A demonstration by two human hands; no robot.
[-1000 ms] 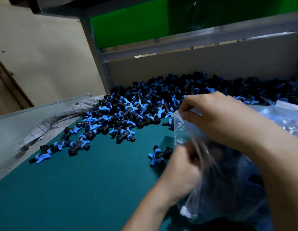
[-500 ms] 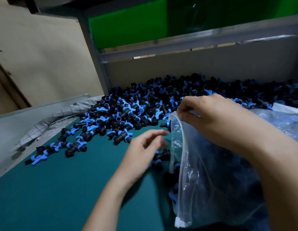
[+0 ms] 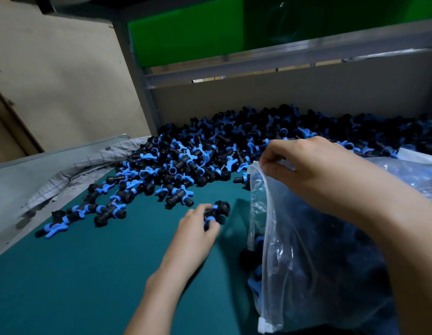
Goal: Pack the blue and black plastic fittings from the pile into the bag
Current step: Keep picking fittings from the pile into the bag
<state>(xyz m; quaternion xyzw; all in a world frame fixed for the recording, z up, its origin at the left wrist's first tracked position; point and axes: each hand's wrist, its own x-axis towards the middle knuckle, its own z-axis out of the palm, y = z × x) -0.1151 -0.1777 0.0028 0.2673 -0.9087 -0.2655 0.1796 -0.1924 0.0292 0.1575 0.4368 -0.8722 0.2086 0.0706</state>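
Half a second earlier the left hand [image 3: 194, 234] was reaching with loose fingers toward a stray piece; now it has dropped onto that piece, fingers and thumb curled round a single fitting [image 3: 219, 209] on the teal table mat [image 3: 77, 286], just left of the bag's mouth. The right hand [image 3: 311, 172] has barely shifted. It pinches the top corner of the zip rim between thumb and fingertips and holds the clear bag [image 3: 282, 250] up and open toward the left.

Dark fittings with blue collars show through the film low inside the bag, and a few sit at its mouth on the mat. The main pile [image 3: 210, 151] lies beyond both hands, heaped against the grey back board [image 3: 282, 97] and spreading across most of the width. A thin trail of loose fittings [image 3: 77, 213] runs from the pile's left edge toward the near left, well apart from the gripped one.

A crumpled grey quilted cloth [image 3: 72, 172] lies along the left edge of the mat, touching the pile's corner. Above the board sits a green panel [image 3: 186, 32].
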